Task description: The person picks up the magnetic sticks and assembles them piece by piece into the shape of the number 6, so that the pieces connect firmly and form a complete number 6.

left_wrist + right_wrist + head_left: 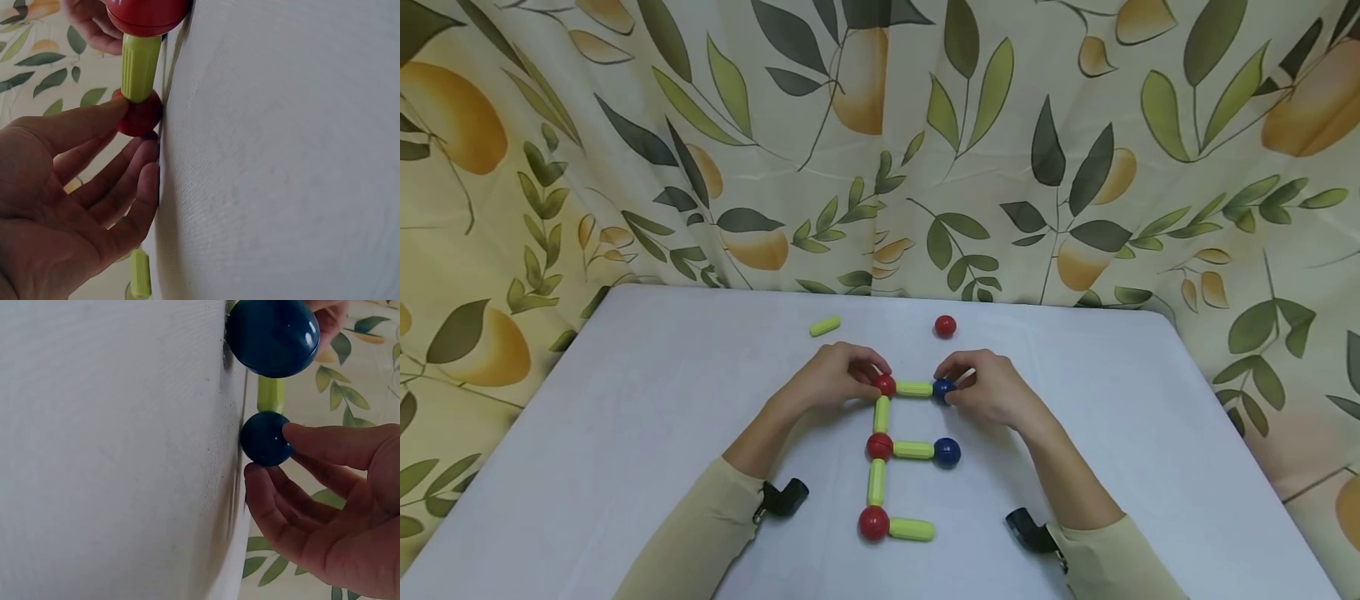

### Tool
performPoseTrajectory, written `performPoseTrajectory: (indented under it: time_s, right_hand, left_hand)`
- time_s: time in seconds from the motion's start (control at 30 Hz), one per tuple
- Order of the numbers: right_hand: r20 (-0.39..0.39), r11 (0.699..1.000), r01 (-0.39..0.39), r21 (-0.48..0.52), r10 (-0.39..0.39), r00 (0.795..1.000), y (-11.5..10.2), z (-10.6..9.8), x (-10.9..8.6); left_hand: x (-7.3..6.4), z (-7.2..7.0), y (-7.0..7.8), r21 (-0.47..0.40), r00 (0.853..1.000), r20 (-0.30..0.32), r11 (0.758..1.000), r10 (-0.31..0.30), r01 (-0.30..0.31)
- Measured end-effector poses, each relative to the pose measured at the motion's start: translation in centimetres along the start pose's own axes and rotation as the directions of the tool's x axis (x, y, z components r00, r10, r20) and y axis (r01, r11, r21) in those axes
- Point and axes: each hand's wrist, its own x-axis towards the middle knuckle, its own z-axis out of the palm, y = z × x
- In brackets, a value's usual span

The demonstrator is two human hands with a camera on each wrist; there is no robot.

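On the white table lies a figure of red and blue balls joined by light-green rods. My left hand (pixel 829 377) pinches the far red ball (pixel 887 384) between thumb and fingers. Opposite it, my right hand (pixel 997 390) holds the far blue ball (pixel 941 390), partly covered by the fingertips. A green rod (pixel 914 388) links these two balls. Down the left side run a middle red ball (pixel 880 446) and a near red ball (pixel 873 523), with rods between. The middle one joins a second blue ball (pixel 947 452); the near one bears a rod (pixel 912 529) with a free right end.
Beyond the hands, a loose green rod (pixel 825 326) lies at the back left and a loose red ball (pixel 945 326) at the back right. Behind the white table (pixel 662 375) hangs a leaf-and-fruit patterned cloth (pixel 820 192). Both wrists carry small black cameras.
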Motion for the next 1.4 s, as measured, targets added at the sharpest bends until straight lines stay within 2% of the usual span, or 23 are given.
performPoseTrajectory:
  time_s: [0.17, 0.27, 0.43, 0.57, 0.73, 0.87, 1.03, 1.23, 1.4]
  right_hand:
    - [0.005, 1.000, -0.005, 0.002, 0.005, 1.000, 0.1, -0.1, 0.1]
    - [0.002, 1.000, -0.009, 0.005, 0.009, 1.000, 0.2, -0.2, 0.2]
    - [0.007, 1.000, -0.013, 0.022, 0.013, 1.000, 0.4, -0.2, 0.0]
    - [0.006, 0.999, -0.015, 0.039, 0.015, 1.000, 0.5, -0.3, -0.2]
    - [0.014, 0.998, -0.020, 0.060, 0.019, 1.000, 0.5, -0.3, -0.4]
    - [0.013, 0.998, -0.021, 0.067, 0.021, 1.000, 0.6, -0.2, -0.4]
    - [0.008, 0.997, -0.026, 0.066, 0.025, 1.000, 0.7, -0.1, -0.4]
    - [0.003, 0.998, -0.023, 0.064, 0.023, 1.000, 0.6, -0.1, -0.4]
    - [0.002, 0.998, -0.026, 0.061, 0.026, 1.000, 0.5, -0.1, -0.4]
  left_hand:
    - [0.0, -0.1, 0.0, 0.005, 1.000, -0.007, 1.000, -0.005, 0.005]
    - [0.0, -0.2, 0.1, 0.010, 1.000, 0.003, 1.000, 0.013, -0.013]
    - [-0.1, -0.6, 0.2, 0.068, 0.999, 0.004, 0.997, 0.043, -0.043]
    - [-0.2, -1.5, 0.0, 0.105, 0.996, -0.048, 0.992, 0.071, -0.066]
    - [-0.7, -3.1, -0.8, 0.146, 0.983, -0.149, 0.986, 0.106, -0.084]
    - [-0.9, -4.5, -1.5, 0.167, 0.971, -0.217, 0.984, 0.101, -0.065]
    - [-0.1, -6.1, -2.3, 0.214, 0.955, -0.284, 0.977, 0.080, -0.018]
    - [1.5, -6.8, -2.7, 0.245, 0.964, -0.267, 0.967, -0.001, 0.069]
    - [2.7, -6.6, -3.2, 0.257, 0.968, -0.248, 0.961, -0.035, 0.100]
